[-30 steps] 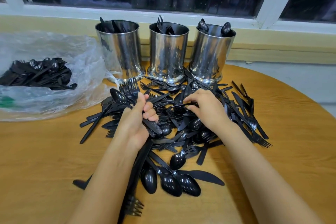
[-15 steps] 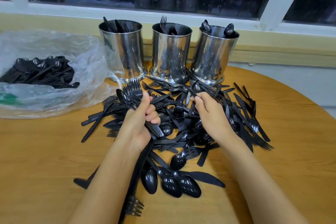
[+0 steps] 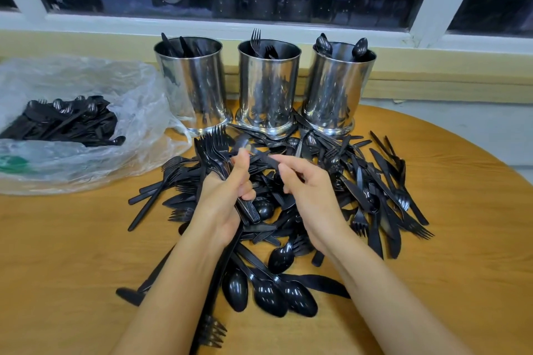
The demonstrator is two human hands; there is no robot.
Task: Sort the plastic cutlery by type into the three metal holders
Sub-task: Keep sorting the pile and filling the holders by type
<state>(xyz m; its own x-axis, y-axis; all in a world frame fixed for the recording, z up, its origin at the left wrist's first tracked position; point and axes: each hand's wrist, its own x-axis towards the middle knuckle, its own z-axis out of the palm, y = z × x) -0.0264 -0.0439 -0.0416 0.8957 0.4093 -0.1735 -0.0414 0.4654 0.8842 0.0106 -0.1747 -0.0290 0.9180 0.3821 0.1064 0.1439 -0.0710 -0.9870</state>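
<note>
A heap of black plastic cutlery (image 3: 363,181) lies on the round wooden table (image 3: 57,253) in front of three metal holders. The left holder (image 3: 191,81) has knives in it, the middle holder (image 3: 268,83) forks, the right holder (image 3: 337,86) spoons. My left hand (image 3: 225,202) grips a bundle of forks (image 3: 213,150), tines pointing up and away. My right hand (image 3: 308,193) hovers just above the heap and pinches one blurred black piece (image 3: 259,154), whose far end reaches my left thumb. Its type cannot be made out.
A clear plastic bag (image 3: 121,101) with more black cutlery (image 3: 66,121) lies at the left, touching the left holder. Three spoons (image 3: 271,291) lie near the front of the heap. A window sill (image 3: 432,83) runs behind the holders.
My right hand has lifted out of the heap with one piece and carried it left toward the bundle. My left hand has risen slightly with the forks.
</note>
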